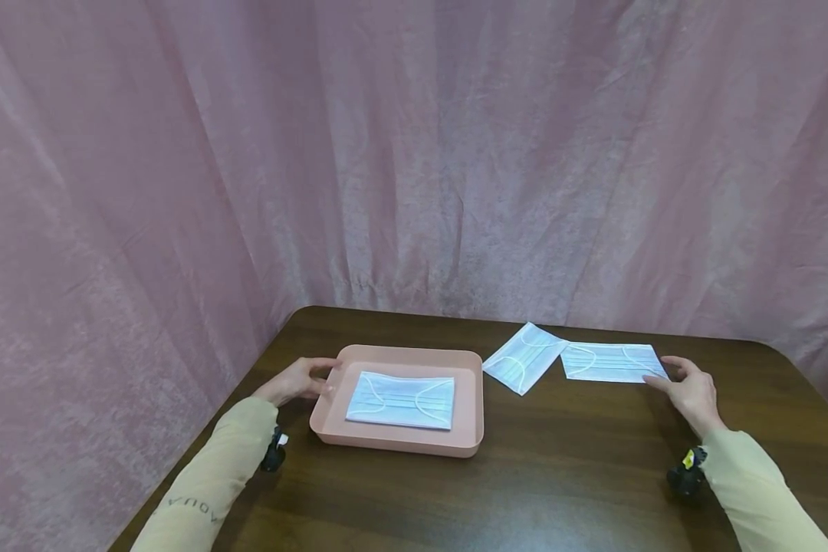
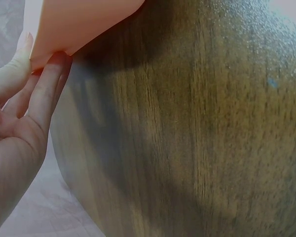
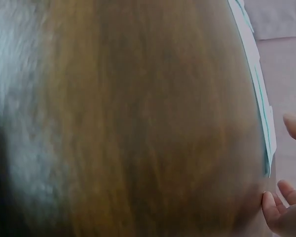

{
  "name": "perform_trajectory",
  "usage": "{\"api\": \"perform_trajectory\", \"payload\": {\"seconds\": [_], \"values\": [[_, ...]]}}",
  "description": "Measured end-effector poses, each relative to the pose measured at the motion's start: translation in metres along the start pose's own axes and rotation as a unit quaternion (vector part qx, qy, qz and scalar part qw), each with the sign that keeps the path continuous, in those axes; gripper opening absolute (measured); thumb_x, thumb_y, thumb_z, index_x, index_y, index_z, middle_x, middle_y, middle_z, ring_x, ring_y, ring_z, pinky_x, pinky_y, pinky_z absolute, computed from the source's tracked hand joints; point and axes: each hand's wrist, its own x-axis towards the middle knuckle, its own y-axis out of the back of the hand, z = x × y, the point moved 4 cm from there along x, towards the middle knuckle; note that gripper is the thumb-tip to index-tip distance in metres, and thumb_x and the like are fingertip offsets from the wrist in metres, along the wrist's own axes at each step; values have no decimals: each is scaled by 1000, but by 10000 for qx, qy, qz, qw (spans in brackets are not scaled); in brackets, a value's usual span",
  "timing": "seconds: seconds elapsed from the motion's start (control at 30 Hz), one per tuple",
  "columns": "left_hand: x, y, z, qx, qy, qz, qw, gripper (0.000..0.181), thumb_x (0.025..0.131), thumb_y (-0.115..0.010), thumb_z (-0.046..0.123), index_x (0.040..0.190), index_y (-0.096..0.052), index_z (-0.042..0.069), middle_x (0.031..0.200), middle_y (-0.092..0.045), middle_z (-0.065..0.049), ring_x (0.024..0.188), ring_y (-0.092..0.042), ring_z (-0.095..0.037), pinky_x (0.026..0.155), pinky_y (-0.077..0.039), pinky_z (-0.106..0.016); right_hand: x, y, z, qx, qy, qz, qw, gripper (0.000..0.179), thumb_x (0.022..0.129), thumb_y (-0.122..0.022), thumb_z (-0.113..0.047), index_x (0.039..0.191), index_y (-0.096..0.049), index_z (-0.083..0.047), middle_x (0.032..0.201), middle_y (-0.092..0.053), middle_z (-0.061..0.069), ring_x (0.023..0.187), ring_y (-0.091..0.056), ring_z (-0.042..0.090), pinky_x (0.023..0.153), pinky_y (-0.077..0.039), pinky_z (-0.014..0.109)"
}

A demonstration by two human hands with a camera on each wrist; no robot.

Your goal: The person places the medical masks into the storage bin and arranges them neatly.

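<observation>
My left hand [image 1: 297, 381] grips the left side of a shallow pink tray [image 1: 393, 445]. In the left wrist view the thumb lies on one side of the tray's wall [image 2: 84, 24], with fingers bent against the other. Inside the tray lies a pale blue face mask [image 1: 400, 400] with white ear loops. Beyond the tray's right side is a slanted mask [image 1: 524, 359], its corner meeting a second, flat mask [image 1: 610, 362]. Around that mask's right end my right hand [image 1: 693, 391] has thumb and fingers spread apart; the right wrist view shows the fingertips just off the mask's edge [image 3: 262, 98].
The brown wooden table [image 1: 566, 475] has rounded far corners. A pink curtain [image 1: 414, 169] hangs right behind its back edge and along the left side. Small black devices [image 1: 686, 471] are strapped at both wrists.
</observation>
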Motion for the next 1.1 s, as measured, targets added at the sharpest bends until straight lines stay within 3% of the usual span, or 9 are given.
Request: {"api": "perform_trajectory", "payload": {"seconds": [0.23, 0.5, 0.73, 0.93, 1.1], "values": [[-1, -1, 1, -16, -32, -32, 10000, 60, 78, -67, -3, 131, -41, -7, 128, -39, -29, 94, -55, -27, 77, -48, -39, 7, -4, 9, -457, 297, -263, 9982, 55, 81, -68, -23, 115, -46, 15, 115, -41, 40, 103, -27, 50, 85, -21, 58], [-1, -1, 1, 38, 4, 19, 10000, 58, 78, -66, -5, 131, -42, -6, 131, -36, -28, 92, -56, -25, 77, -48, -39, 12, -8, 8, -966, 377, -550, 9931, 58, 84, -62, -32, 113, -48, 16, 108, -42, 41, 100, -25, 53, 80, -19, 58], [1, 0, 0, 63, 9, 48, 10000, 57, 79, -66, -4, 131, -42, -6, 132, -36, -28, 92, -56, -25, 77, -48, -40, 9, -6, 2, -1120, 437, -211, 9925, 27, 80, -65, -12, 87, -59, 14, 85, -53, 32, 91, -30, 50, 72, -21, 55], [0, 0, 1, 63, 36, 58, 10000, 57, 79, -65, -4, 131, -42, -5, 131, -36, -28, 94, -55, -26, 78, -47, -40, 10, -7, 2, -1116, 168, -298, 9932, 19, 80, -64, -8, 75, -63, 10, 81, -53, 29, 94, -30, 50, 77, -21, 55], [1, 0, 0, 68, 44, 32, 10000, 56, 79, -65, -5, 131, -43, -4, 132, -36, -27, 94, -55, -25, 78, -47, -40, 11, -6, 4, -1237, -283, -338, 9913, 36, 80, -65, -15, 91, -56, 18, 96, -49, 36, 98, -31, 53, 82, -25, 57]]}}
